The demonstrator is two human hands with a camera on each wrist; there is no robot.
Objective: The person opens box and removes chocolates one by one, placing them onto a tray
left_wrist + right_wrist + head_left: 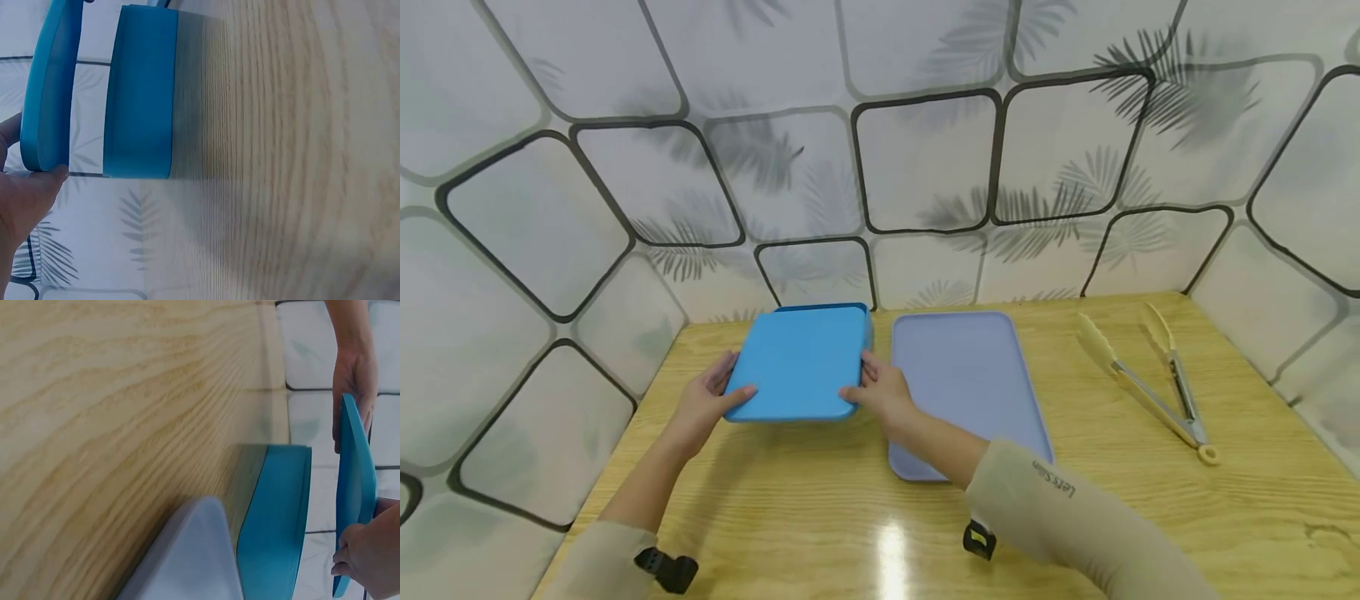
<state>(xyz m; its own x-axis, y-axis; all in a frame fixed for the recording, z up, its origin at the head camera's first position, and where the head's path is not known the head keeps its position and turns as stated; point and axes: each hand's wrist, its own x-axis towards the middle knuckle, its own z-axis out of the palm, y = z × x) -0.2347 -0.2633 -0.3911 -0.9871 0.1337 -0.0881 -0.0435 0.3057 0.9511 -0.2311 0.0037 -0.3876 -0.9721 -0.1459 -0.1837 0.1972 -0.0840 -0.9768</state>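
Note:
Both hands hold a flat blue lid (797,362) above a blue rectangular box (140,94). My left hand (700,408) grips the lid's left edge, thumb on top and fingers beneath. On the opposite edge, my right hand (887,396) pinches the near right corner in the same way. From the side, the wrist views show a gap between the lid (356,475) and the box (275,519), which stands on the table. In the head view the lid covers most of the box, leaving a strip of its far rim and right side visible.
A pale lavender tray (970,375) lies flat right of the box, partly under my right forearm. Farther right lie spread tongs (1199,433) with cream tips. The wooden table (805,508) meets patterned walls (932,167) at the back and sides.

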